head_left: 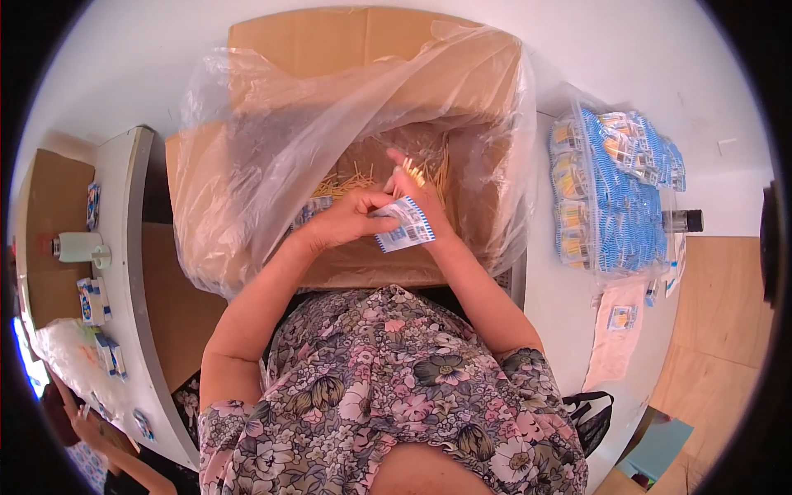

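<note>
My left hand (351, 221) pinches a small flat packet (406, 224), white with blue striped edges, in front of my right wrist. My right hand (427, 202) is closed around a small bundle of thin yellow sticks (414, 172), whose ends show above the fingers. Both hands are over an open cardboard box (330, 54) lined with a clear plastic bag (223, 190). Loose yellow sticks (351, 185) lie in the box beyond my left hand, with more along its right side. Another blue and white packet (313, 208) lies partly hidden behind my left wrist.
On the right stands a clear plastic bin (590, 198) piled with filled packets, beside a black-capped bottle (683, 221). A pink cloth (612, 351) lies nearer, a packet on it. At left, a side table (144, 272) holds a pale green cup (78, 247); another person's hand (87, 425) shows lower left.
</note>
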`<action>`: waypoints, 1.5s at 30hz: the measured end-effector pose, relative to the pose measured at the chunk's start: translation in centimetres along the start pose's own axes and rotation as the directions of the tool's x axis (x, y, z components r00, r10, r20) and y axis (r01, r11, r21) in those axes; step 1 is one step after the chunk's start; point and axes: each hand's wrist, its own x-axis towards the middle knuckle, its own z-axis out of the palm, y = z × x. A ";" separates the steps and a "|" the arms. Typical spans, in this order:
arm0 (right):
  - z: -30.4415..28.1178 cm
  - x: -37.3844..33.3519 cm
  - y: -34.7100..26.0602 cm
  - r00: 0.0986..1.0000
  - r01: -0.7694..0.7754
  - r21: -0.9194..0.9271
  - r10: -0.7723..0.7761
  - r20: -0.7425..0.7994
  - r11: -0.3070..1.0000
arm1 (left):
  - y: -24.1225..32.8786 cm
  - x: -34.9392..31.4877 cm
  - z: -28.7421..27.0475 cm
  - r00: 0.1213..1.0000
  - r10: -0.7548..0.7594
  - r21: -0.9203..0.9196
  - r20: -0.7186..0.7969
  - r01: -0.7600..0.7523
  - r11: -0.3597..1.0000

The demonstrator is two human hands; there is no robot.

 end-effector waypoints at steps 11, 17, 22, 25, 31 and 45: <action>-0.5 -2.3 0.2 0.917 0.380 -0.522 -0.238 0.319 0.763 | -2.7 -1.7 1.8 0.963 0.184 0.167 -0.195 -0.152 0.974; -1.0 -3.8 -1.2 0.967 0.253 -0.602 -0.190 0.167 0.757 | -3.0 -2.3 1.3 0.914 0.251 0.230 -0.320 -0.182 0.956; -0.8 -3.3 -1.1 0.943 0.302 -0.532 -0.331 0.044 0.791 | -3.8 -2.2 0.6 0.853 0.278 0.342 -0.441 -0.127 0.931; -2.3 -2.5 -1.4 0.967 0.213 -0.700 -0.248 0.053 0.682 | -4.2 -2.3 0.1 0.822 0.283 0.292 -0.494 -0.150 0.945; -1.4 -0.6 -0.5 0.989 0.144 -0.661 -0.087 0.119 0.737 | -5.2 -1.5 0.6 0.851 0.370 0.600 -0.373 -0.083 0.796; -4.3 -1.7 1.2 0.955 0.271 -0.960 0.105 0.277 0.066 | -4.2 -1.1 0.6 0.908 0.058 -0.013 -0.414 -0.070 0.997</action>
